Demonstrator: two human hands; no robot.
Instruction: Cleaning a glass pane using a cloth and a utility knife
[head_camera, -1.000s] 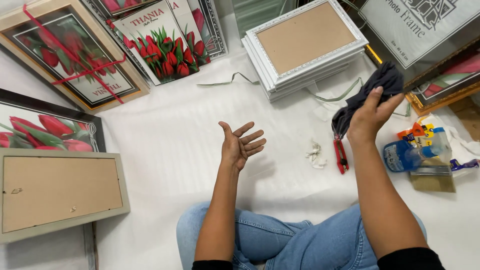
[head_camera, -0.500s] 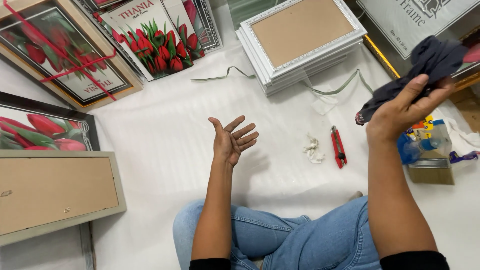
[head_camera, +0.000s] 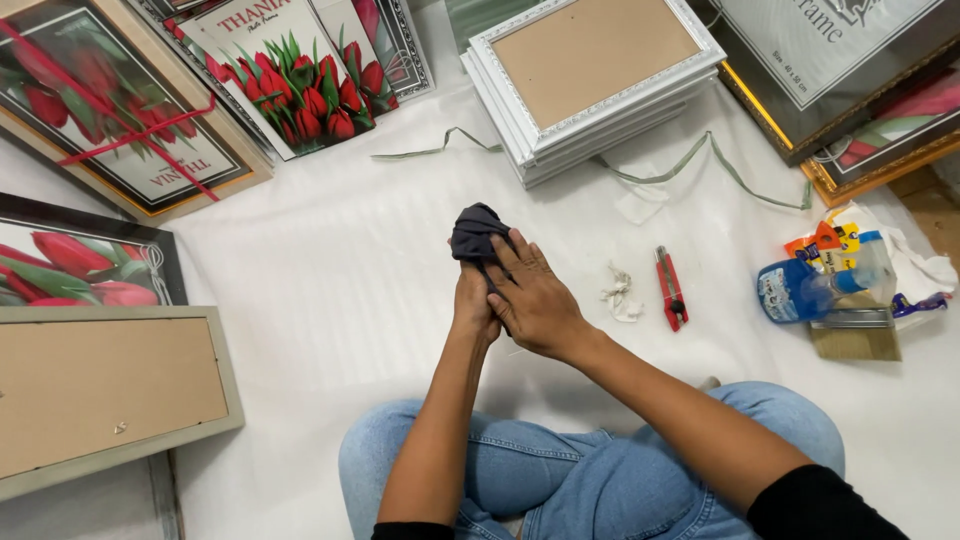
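Right hand (head_camera: 535, 300) and, seemingly, left hand (head_camera: 470, 308) together clutch the dark cloth (head_camera: 474, 234)

The person wears blue jeans (head_camera: 600, 480) and what looks like a black top, its sleeves (head_camera: 820, 505) pushed above the elbows.

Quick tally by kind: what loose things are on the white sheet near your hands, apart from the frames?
Dark cloth, held between left hand and right hand: 1
Red utility knife: 1
Blue spray bottle: 1
Crumpled white scrap: 1
Brush: 1
Total: 5
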